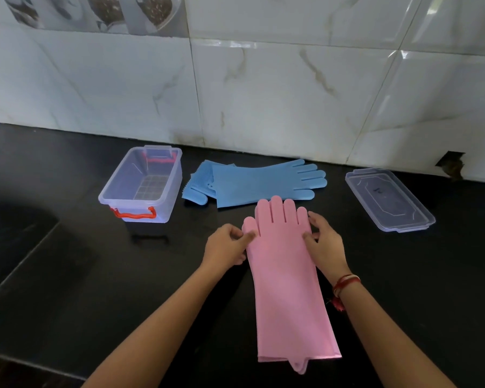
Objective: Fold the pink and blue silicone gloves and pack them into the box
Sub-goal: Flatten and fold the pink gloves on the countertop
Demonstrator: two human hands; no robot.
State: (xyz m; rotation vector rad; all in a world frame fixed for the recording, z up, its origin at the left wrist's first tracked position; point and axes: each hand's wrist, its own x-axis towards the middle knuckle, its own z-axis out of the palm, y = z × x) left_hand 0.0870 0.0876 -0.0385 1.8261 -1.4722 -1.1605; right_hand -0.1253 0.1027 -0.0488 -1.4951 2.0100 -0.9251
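Pinching the pink glove (286,275) at both sides just below its fingers: left hand (226,246) nipping the thumb side, right hand (324,242) nipping the little-finger side, each grip narrow and closed on the silicone. Lying flat near the front edge of the bench (67,275), cuff toward the front, seemingly two pink layers stacked. Resting behind, near the back edge: the blue gloves (258,182), one partly over the other. Standing open toward the back left: the clear box (140,186) with red handles; its lid (389,200) well apart toward the back right.

Likely trouble: springing back open after the fold, given silicone's bounce; sliding of the stacked layers out of line; dragging on the bench instead of creasing; ending too bulky for the narrow box.

No brand or label readable; only a faint, illegible mark on the lid.
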